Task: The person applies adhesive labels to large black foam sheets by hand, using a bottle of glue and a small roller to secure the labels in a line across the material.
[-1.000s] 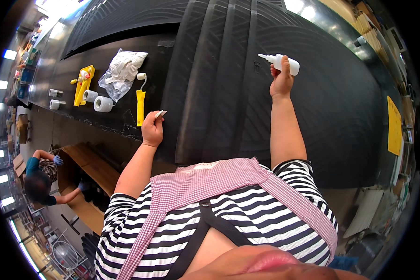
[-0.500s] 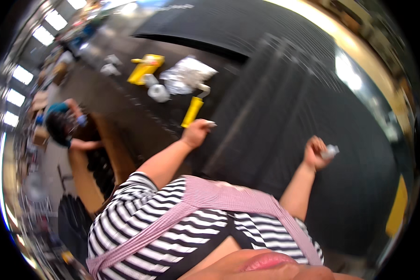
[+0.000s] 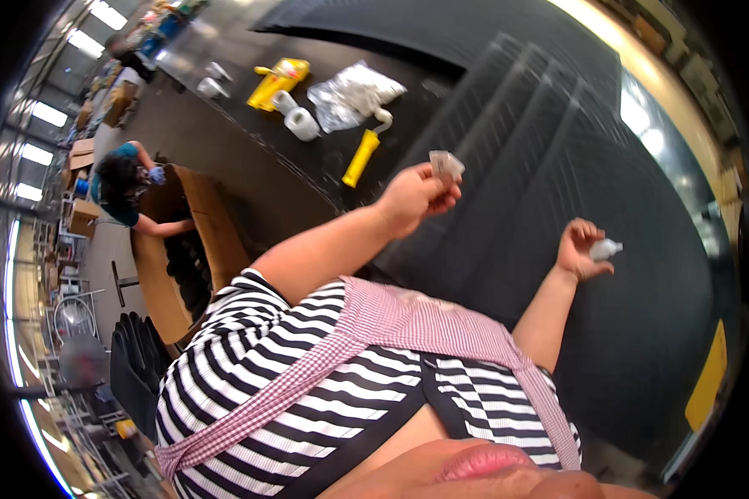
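Pinched in my left hand (image 3: 412, 200) is a small translucent piece (image 3: 447, 165), perhaps a packet or a folded scrap. It is held above the near left edge of a black ridged sheet (image 3: 508, 158). Farther right, my right hand (image 3: 581, 254) has its fingers curled about a small whitish squeeze bottle (image 3: 604, 249), nozzle pointing right and thumb stretched out. Beyond my left hand lies a small roller with a yellow handle (image 3: 360, 158). Behind it sits a clear plastic bag (image 3: 349, 96) with whitish contents.
White rolls (image 3: 301, 124) and a yellow package (image 3: 279, 83) lie on the dark table (image 3: 233, 150). Another black sheet (image 3: 374, 29) is at the back. On the left, a co-worker (image 3: 121, 179) leans over a cardboard box (image 3: 154, 287) holding black pieces. A yellow strip (image 3: 707, 378) stands far right.
My left hand has moved forward and right, turning so the translucent piece shows more. My right hand has opened its thumb outward around the bottle. The view has shifted slightly.
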A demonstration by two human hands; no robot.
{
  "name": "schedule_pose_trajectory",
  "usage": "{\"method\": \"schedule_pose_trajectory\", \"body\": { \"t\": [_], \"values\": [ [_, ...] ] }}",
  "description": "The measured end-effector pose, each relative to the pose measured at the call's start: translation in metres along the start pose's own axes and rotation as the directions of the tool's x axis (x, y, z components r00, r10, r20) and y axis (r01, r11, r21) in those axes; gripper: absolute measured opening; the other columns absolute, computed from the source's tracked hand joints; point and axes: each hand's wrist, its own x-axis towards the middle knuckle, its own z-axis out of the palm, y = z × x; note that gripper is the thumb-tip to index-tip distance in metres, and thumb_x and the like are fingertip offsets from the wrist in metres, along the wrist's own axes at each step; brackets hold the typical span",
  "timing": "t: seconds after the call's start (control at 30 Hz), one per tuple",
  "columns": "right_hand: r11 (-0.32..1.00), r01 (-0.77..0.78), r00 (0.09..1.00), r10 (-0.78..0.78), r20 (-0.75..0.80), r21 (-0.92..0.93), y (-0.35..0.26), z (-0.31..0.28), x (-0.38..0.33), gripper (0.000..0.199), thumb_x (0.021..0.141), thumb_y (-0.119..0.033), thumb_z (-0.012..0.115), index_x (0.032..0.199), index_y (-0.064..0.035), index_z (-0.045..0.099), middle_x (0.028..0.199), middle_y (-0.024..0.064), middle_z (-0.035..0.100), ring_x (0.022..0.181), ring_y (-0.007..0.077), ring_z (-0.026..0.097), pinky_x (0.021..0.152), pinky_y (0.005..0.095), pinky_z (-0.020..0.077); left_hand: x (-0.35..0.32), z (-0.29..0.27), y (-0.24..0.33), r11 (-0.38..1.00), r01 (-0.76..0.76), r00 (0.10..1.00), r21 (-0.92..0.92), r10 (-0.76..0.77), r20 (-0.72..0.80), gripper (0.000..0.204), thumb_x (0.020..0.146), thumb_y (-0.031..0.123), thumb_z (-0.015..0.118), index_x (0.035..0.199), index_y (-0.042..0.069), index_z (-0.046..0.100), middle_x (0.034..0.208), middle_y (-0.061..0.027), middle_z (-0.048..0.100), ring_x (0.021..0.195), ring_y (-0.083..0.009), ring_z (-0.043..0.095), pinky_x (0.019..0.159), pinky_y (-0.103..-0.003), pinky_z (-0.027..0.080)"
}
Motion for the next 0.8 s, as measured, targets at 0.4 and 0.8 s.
{"method": "schedule_pose_trajectory", "body": {
  "t": [0.4, 0.8],
  "values": [
    [0.064, -0.043, 0.953, 0.303, -0.021, -0.997, 0.140, 0.083, -0.073, 0.017, 0.092, -0.006, 0.073, 0.108, 0.0003, 0.072, 0.091, 0.0022, 0.069, 0.084, 0.0065, 0.062, 0.074, 0.0216, 0.0483, 0.018, 0.037, -0.028, 0.992, 0.037, 0.999, 0.118, -0.041, 0.032, 0.018, 0.099, 0.022, 0.067, 0.108, 0.006, 0.066, 0.096, -0.0052, 0.072, 0.083, -0.0124, 0.068, 0.075, -0.025, 0.053],
    [-0.406, 0.760, 0.620, 0.217, 0.754, -0.508, 0.119, 0.079, -0.060, 0.024, 0.073, 0.005, 0.080, 0.091, -0.0100, 0.073, 0.081, 0.0019, 0.061, 0.070, 0.0168, 0.058, 0.061, 0.0283, 0.0472, 0.031, 0.038, -0.044, 0.978, 0.203, 0.979, 0.042, -0.204, 0.018, 0.022, 0.100, 0.023, 0.067, 0.113, 0.007, 0.064, 0.103, -0.0077, 0.074, 0.091, -0.0158, 0.071, 0.077, -0.027, 0.055]
  ]
}}
